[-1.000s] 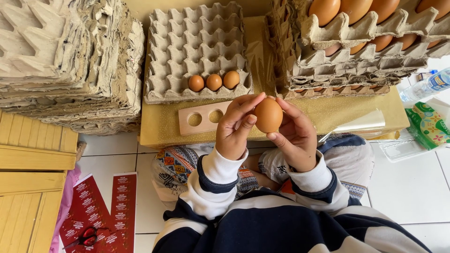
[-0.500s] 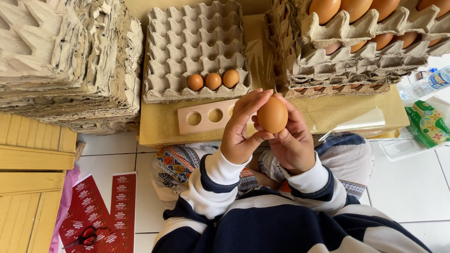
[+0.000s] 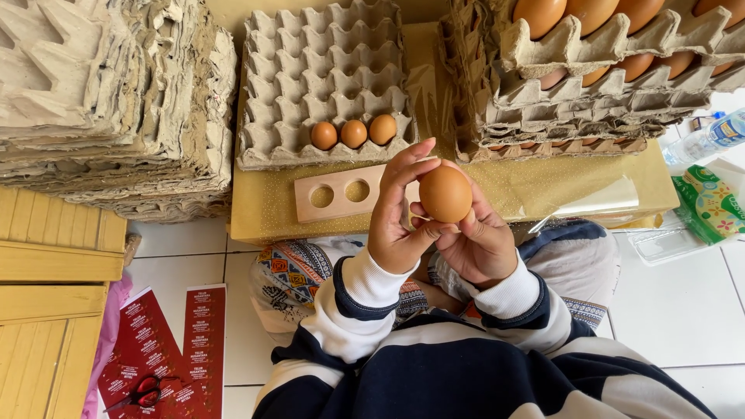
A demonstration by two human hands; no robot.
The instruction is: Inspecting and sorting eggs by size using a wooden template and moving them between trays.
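A brown egg [image 3: 445, 194] is held up in front of me between both hands. My left hand [image 3: 396, 217] curls around its left side, fingertips on top. My right hand [image 3: 477, 240] cups it from below and the right. Just beyond the hands lies a wooden board with round holes [image 3: 337, 194] on a yellow-covered low table [image 3: 264, 209]. Behind it a grey cardboard egg tray [image 3: 326, 77] holds three brown eggs [image 3: 354, 133] in its front row.
A tall pile of empty egg trays [image 3: 101, 101] stands at the left. At the right are stacked trays filled with eggs [image 3: 590, 54]. Red scissors [image 3: 143, 392] lie on red printed strips on the tiled floor. A plastic bottle [image 3: 710, 136] and green packet [image 3: 710, 202] lie far right.
Both hands have drawn the egg slightly lower and closer to me, turning it between the fingers. Nothing else has moved.
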